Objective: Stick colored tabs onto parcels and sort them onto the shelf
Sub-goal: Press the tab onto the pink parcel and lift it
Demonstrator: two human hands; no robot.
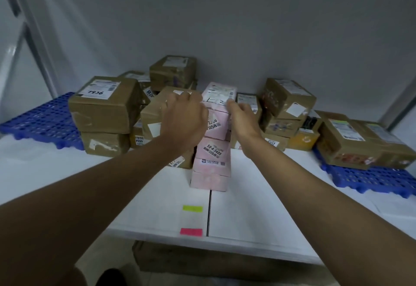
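Both hands, left hand (183, 120) and right hand (242, 117), take a steadying grip on the top pink parcel (219, 93), keeping the stack (211, 150) upright.

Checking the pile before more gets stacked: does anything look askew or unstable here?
The stack of pink parcels leans, its boxes staggered rather than squared up. Both hands, left hand and right hand, grip the top pink parcel. Several brown boxes behind look crumpled and sit at angles.
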